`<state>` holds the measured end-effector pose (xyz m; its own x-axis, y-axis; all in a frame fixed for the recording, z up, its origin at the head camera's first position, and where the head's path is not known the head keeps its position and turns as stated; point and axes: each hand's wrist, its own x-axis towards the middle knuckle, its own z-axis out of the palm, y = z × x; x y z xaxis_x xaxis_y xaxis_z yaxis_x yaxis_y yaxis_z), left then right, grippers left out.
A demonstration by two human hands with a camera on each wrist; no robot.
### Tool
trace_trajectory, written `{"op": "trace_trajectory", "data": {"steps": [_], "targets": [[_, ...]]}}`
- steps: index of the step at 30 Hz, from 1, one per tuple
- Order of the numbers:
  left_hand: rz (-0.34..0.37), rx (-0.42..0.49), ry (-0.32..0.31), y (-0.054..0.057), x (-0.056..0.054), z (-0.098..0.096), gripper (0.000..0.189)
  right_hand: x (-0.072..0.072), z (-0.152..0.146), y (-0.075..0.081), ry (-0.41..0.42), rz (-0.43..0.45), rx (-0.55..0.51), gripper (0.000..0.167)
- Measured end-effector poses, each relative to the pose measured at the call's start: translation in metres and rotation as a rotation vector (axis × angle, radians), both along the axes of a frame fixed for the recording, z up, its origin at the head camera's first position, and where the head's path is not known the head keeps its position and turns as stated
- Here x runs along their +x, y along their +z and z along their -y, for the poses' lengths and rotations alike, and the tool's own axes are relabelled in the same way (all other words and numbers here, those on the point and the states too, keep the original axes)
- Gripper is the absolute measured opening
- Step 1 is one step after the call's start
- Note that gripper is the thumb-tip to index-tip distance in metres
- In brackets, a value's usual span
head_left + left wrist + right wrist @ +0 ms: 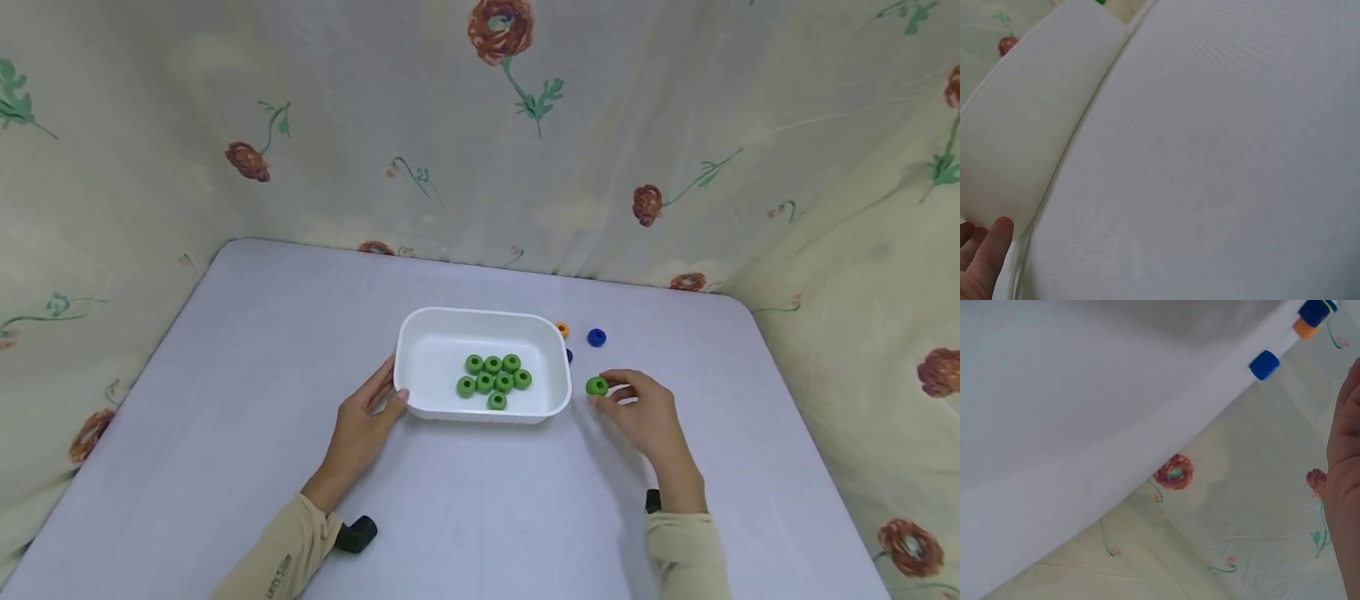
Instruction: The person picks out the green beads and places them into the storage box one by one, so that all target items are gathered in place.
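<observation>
A white rectangular tray [480,414] sits mid-table with several green beads [485,382] grouped inside it. My left hand [360,432] grips the tray's near left corner, thumb at the front and fingers along the left side. In the left wrist view, part of that hand [984,261] shows against the tray's outer wall [1029,125]. Just right of the tray, my right hand [645,417] pinches one green bead [597,386] between thumb and fingertips. Only the edge of the right hand [1344,481] enters its wrist view, with the pinched bead out of sight there.
Beyond the right hand lies a blue bead [596,337]. An orange bead [562,330] and a dark blue bead [569,356] are partly hidden behind the tray's right rim. A floral cloth [450,150] hangs behind the table [480,517] and along both sides.
</observation>
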<state>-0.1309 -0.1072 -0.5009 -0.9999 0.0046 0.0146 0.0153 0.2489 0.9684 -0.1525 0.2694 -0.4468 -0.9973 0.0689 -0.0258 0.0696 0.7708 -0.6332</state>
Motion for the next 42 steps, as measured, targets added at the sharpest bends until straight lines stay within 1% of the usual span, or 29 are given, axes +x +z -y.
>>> {"op": "trace_trajectory", "data": {"steps": [8, 12, 15, 17, 21, 24, 29, 32, 37, 40, 42], "targets": [[0.008, -0.002, 0.000, 0.000, -0.001, 0.000, 0.060, -0.010, 0.014, 0.017, 0.017, -0.042, -0.001, 0.042], [-0.001, -0.008, 0.001, 0.000, -0.001, 0.000, 0.060, -0.015, 0.027, 0.026, 0.066, -0.052, -0.008, 0.042], [-0.006, 0.000, 0.000, -0.001, -0.001, 0.001, 0.060, -0.019, 0.039, 0.028, 0.118, -0.029, 0.015, 0.041], [-0.007, 0.008, -0.004, -0.001, -0.001, 0.001, 0.060, -0.021, 0.046, 0.026, 0.154, -0.009, 0.038, 0.041], [-0.009, 0.017, -0.009, -0.002, -0.002, 0.001, 0.061, -0.024, 0.057, 0.024, 0.218, 0.005, 0.071, 0.038], [-0.012, 0.007, -0.006, -0.001, -0.002, 0.001, 0.061, -0.026, 0.065, 0.024, 0.273, 0.018, 0.095, 0.036], [-0.010, 0.000, -0.001, -0.001, -0.002, 0.002, 0.060, -0.033, 0.078, 0.020, 0.357, 0.047, 0.180, 0.035], [-0.005, 0.011, -0.001, -0.001, -0.001, 0.001, 0.060, -0.037, 0.084, 0.017, 0.374, 0.074, 0.229, 0.032], [0.004, 0.013, -0.001, -0.002, -0.001, 0.001, 0.060, -0.040, 0.093, 0.013, 0.371, 0.164, 0.270, 0.031], [0.003, 0.011, -0.001, -0.002, -0.001, 0.001, 0.060, -0.039, 0.097, 0.011, 0.362, 0.183, 0.288, 0.031], [0.001, 0.004, -0.001, -0.003, -0.001, 0.001, 0.060, -0.039, 0.098, 0.010, 0.358, 0.179, 0.302, 0.031]]}}
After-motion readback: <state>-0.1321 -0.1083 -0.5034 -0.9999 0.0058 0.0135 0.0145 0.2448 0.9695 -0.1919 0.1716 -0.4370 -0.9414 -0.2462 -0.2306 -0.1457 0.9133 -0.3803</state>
